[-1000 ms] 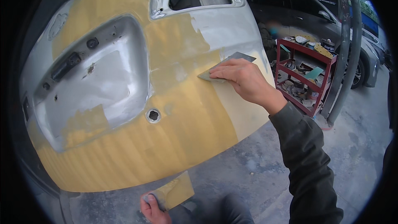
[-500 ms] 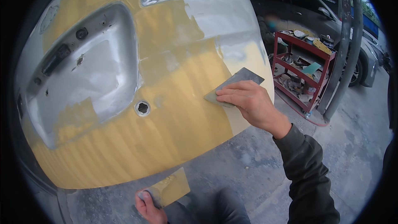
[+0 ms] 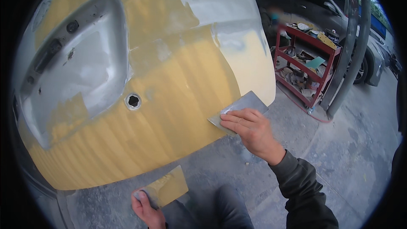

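A car tailgate panel (image 3: 165, 118), coated in streaky yellow filler over bare grey areas, fills the left and middle, with a recessed section and a small round hole. My right hand (image 3: 253, 132) grips a thin grey metal spreader (image 3: 253, 101), fingers pressed on its face, against the panel's lower right edge, beside a paler cream patch. Below the panel, my left hand (image 3: 148, 208) holds a flat rectangular plate (image 3: 171, 186) smeared with yellow filler, thumb on its face.
A red three-tier cart (image 3: 306, 68) holding tins and tools stands right, beside grey posts (image 3: 351, 51). A dark car (image 3: 313, 6) is behind it; a co-worker (image 3: 271, 25) crouches near it. A red hose (image 3: 318, 118) lies on the concrete floor (image 3: 347, 157).
My right hand and the spreader have moved down the panel to its lower edge. My left hand with the plate has shifted slightly left in view, as has the panel.
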The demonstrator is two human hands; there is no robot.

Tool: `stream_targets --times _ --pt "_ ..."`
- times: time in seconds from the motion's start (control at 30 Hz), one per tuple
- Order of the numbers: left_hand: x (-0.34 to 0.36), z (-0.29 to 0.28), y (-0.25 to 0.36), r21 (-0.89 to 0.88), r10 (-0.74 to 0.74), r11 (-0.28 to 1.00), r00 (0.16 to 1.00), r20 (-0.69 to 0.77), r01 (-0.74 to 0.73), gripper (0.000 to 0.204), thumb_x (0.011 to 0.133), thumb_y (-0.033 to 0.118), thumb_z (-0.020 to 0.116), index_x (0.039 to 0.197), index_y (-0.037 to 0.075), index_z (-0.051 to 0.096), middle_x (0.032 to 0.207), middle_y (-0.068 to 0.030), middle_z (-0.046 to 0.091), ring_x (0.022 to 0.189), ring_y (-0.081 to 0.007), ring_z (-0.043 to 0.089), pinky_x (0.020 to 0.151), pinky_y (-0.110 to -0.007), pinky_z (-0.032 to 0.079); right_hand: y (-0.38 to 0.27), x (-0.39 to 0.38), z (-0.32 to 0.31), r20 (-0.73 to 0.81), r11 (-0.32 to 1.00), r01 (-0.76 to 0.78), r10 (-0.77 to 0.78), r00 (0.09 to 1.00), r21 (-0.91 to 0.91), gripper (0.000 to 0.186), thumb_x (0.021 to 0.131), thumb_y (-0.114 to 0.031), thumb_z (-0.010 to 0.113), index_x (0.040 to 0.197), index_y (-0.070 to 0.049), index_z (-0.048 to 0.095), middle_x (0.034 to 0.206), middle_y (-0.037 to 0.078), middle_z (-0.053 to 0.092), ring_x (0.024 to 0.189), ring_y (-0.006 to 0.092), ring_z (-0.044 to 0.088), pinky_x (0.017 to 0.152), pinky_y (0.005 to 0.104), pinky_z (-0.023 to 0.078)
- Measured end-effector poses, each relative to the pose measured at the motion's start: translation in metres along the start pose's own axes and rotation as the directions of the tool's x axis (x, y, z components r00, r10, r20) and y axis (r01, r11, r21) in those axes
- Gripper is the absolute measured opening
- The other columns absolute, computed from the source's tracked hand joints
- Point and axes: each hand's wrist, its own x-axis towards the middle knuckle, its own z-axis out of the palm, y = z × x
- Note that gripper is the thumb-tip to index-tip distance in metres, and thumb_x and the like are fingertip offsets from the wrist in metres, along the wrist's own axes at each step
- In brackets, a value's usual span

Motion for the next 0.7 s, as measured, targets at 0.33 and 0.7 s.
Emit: stream_targets --times 0.33,0.7 --pt "-0.007 -0.002 0.01 0.076 0.037 0.996 0.999 0.024 -0.039 0.027 0.118 0.028 0.052 0.11 0.004 0.061 0.102 -0.0014 0.062 0.095 -0.009 0.056 0.088 -0.027 0.047 -0.013 -0.048 0.023 -0.035 0.999 -0.051 0.05 0.998 -0.006 0.036 0.083 0.003 0.07 0.115 -0.01 0.08 0.124 0.002 0.08 0.115 0.0226 0.074 0.095 0.0394 0.058" --pt "-0.031 0.001 0.03 0.074 0.071 0.995 0.997 -0.008 -0.07 0.022 0.116 0.021 0.053 0.11 0.001 0.062 0.101 -0.0043 0.064 0.095 -0.0103 0.056 0.085 -0.027 0.047 -0.017 -0.088 0.025 -0.012 0.997 -0.076 0.076 0.997 0.033 0.039 0.081 0.004 0.068 0.117 -0.007 0.079 0.126 0.006 0.079 0.117 0.0257 0.073 0.099 0.0414 0.057"
